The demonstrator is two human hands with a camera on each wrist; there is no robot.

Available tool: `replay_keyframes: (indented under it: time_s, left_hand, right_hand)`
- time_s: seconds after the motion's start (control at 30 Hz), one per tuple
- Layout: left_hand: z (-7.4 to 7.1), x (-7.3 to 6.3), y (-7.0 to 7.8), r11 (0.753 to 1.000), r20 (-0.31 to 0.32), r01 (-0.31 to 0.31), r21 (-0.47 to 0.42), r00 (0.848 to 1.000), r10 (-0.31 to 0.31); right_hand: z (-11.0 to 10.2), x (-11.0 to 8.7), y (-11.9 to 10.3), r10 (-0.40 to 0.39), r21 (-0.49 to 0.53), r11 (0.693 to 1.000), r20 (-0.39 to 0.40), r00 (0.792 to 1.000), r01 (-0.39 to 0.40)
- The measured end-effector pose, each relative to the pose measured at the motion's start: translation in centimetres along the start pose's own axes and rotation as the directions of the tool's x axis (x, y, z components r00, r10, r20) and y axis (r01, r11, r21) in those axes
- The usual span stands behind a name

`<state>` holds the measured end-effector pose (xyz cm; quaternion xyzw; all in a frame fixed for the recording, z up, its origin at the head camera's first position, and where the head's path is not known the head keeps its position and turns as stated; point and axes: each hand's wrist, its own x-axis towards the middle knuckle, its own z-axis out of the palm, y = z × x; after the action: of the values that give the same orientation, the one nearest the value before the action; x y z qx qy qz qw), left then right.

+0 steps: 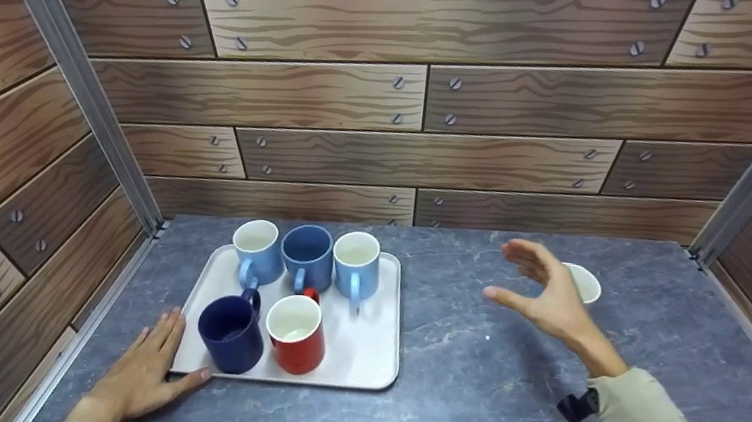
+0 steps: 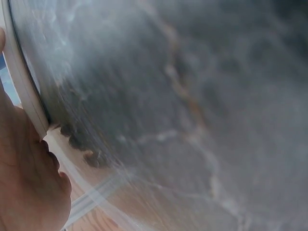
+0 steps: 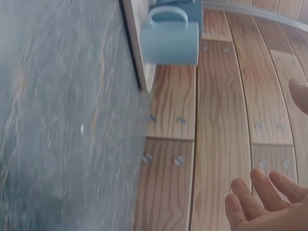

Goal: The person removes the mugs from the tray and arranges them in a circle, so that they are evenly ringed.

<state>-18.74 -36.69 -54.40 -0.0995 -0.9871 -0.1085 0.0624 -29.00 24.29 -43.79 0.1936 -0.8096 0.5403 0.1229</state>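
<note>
My left hand rests at the front left corner of a white tray, fingers along its left side and thumb at the front edge. Five would be several mugs on it: a dark navy mug and a red mug in front, and a light blue mug, a medium blue mug and another light blue mug behind. To the right of the tray, my right hand hovers with thumb and fingers spread apart, holding nothing. Behind it a white round object is partly hidden.
The grey marbled table spreads around the tray. Wood-patterned walls enclose it at the back and both sides, with metal corner posts at the left and right.
</note>
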Motion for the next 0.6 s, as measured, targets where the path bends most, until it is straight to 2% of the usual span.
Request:
replay_keyframes:
  time_s: [0.37,0.6]
  left_hand:
    - [0.2,-0.2,-0.1,1.0,-0.008,-0.002,-0.008,1.0,0.002]
    - [-0.1,0.0,0.0,1.0,-0.002,-0.002,-0.018,1.0,0.002]
  right_hand:
    - [2.8,0.3,-1.3,-0.03,0.092,0.996,0.077,0.997,0.023]
    - [4.4,0.4,-2.3,-0.056,0.077,0.996,0.123,0.991,0.047]
